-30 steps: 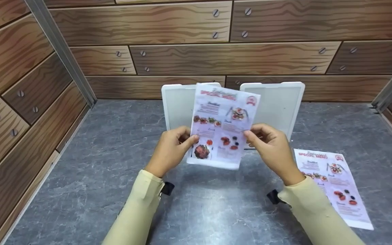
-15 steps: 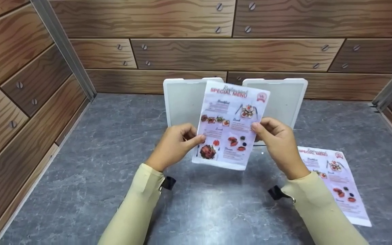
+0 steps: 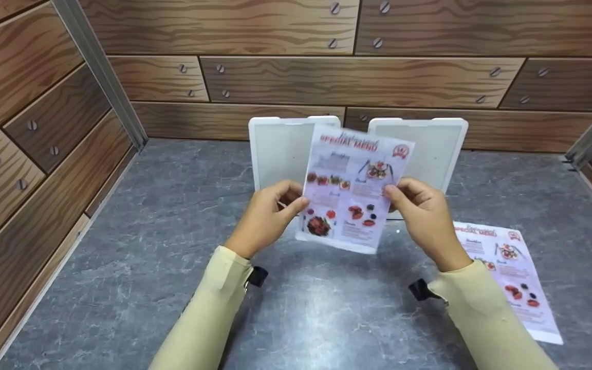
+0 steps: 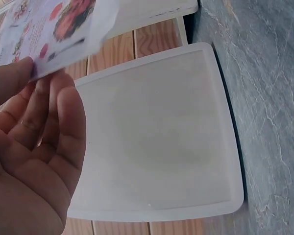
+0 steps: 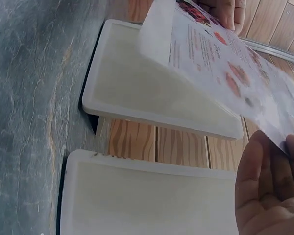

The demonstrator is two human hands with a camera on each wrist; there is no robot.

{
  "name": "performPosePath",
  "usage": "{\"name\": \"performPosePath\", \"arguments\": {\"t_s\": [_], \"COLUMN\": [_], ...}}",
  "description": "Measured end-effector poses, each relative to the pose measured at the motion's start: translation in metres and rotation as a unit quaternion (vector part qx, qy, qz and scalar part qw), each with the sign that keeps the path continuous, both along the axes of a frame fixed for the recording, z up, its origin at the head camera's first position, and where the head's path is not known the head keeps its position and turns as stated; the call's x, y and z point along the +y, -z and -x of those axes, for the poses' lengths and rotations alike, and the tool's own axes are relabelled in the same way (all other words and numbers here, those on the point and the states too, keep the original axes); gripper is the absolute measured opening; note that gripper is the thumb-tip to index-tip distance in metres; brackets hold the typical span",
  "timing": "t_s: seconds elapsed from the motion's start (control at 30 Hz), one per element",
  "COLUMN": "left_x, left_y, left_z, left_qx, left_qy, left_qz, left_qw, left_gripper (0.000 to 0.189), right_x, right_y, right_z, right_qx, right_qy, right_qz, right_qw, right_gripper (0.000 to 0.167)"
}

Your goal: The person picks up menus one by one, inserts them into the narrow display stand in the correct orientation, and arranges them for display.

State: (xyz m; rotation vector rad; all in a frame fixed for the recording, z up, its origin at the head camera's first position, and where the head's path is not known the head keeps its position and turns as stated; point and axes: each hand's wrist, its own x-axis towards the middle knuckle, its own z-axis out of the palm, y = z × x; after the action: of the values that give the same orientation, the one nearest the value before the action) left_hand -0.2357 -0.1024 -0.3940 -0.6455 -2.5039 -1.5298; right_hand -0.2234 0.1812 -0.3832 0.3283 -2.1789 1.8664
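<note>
Pinched snugly betw. thumb & fingers: L hand [image 3: 271, 215] has the menu sheet [image 3: 350, 198] at its 9 o'clock edge, R hand [image 3: 424, 221] at 3. Sheet's up off the grey table [image 3: 116, 267], partly covering 2 white-rimmed boards [image 3: 281, 151] twd 12. 2nd menu [image 3: 519, 275] lies at 4, part-hidden by R sleeve [image 3: 483, 313].

A small enclosed work booth, by the look of it. Beyond the left hand [image 3: 269, 216] and right hand [image 3: 425, 223] stands a back wall [image 3: 285, 77] of plank pattern with seemingly printed screw heads [image 3: 333, 43]; a matching side wall [image 3: 26, 139] rises left of the left hand. A metal strip [image 3: 102, 72] lines their corner. Beneath both hands spreads a grey, marble-patterned surface [image 3: 321, 318]. Whether the menu [image 3: 352, 192] between the hands marks a restaurant cannot be told.
</note>
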Motion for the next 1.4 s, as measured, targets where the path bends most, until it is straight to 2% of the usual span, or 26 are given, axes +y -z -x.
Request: {"name": "performPosePath", "arguments": {"t_s": [0.1, 0.3, 0.5, 0.63, 0.7, 0.8, 0.93, 1.0, 1.07, 1.13, 1.23, 1.4], "left_x": [-0.002, -0.002, 0.0, -0.002, -0.005, -0.011, -0.024, -0.031, -0.037, -0.041, -0.044, -0.043], "left_y": [0.001, 0.001, 0.0, 0.0, 0.0, 0.0, 0.005, 0.009, 0.016, 0.023, 0.034, 0.044], "left_z": [-0.001, -0.001, 0.0, 0.001, 0.004, 0.01, 0.02, 0.025, 0.03, 0.035, 0.042, 0.05], "left_qx": [-0.005, -0.008, 0.005, 0.009, 0.019, 0.044, 0.082, 0.084, 0.068, 0.038, -0.005, -0.025], "left_qy": [-0.003, -0.016, -0.013, -0.014, -0.032, -0.079, -0.158, -0.194, -0.214, -0.216, -0.196, -0.172], "left_qz": [0.001, 0.008, 0.015, 0.002, -0.015, -0.052, -0.093, -0.105, -0.118, -0.131, -0.146, -0.147], "left_qw": [1.0, 0.9998, 0.9998, 0.9999, 0.9992, 0.9946, 0.9796, 0.9716, 0.9672, 0.9667, 0.9697, 0.9737], "left_gripper": [0.009, 0.006, 0.005, 0.003, 0.004, 0.007, 0.014, 0.019, 0.026, 0.031, 0.037, 0.04], "right_x": [0.0, -0.001, -0.001, 0.002, 0.003, 0.004, 0.004, 0.005, 0.006, 0.007, 0.009, 0.011], "right_y": [0.002, 0.002, 0.0, -0.001, -0.002, -0.001, 0.001, 0.002, 0.002, 0.003, 0.003, 0.001], "right_z": [0.0, 0.001, 0.002, 0.004, 0.004, 0.005, 0.007, 0.007, 0.008, 0.008, 0.008, 0.009], "right_qx": [0.004, 0.003, 0.011, 0.031, 0.041, 0.051, 0.06, 0.067, 0.073, 0.076, 0.076, 0.071], "right_qy": [-0.001, 0.001, 0.039, 0.065, 0.075, 0.082, 0.078, 0.074, 0.068, 0.065, 0.066, 0.073], "right_qz": [-0.014, -0.006, -0.007, 0.011, 0.028, 0.044, 0.059, 0.072, 0.089, 0.097, 0.096, 0.089], "right_qw": [0.9999, 1.0, 0.9991, 0.9973, 0.9959, 0.9944, 0.9934, 0.9924, 0.991, 0.9903, 0.9904, 0.9907], "right_gripper": [0.019, 0.015, 0.017, 0.017, 0.016, 0.013, 0.011, 0.012, 0.013, 0.014, 0.015, 0.015]}}
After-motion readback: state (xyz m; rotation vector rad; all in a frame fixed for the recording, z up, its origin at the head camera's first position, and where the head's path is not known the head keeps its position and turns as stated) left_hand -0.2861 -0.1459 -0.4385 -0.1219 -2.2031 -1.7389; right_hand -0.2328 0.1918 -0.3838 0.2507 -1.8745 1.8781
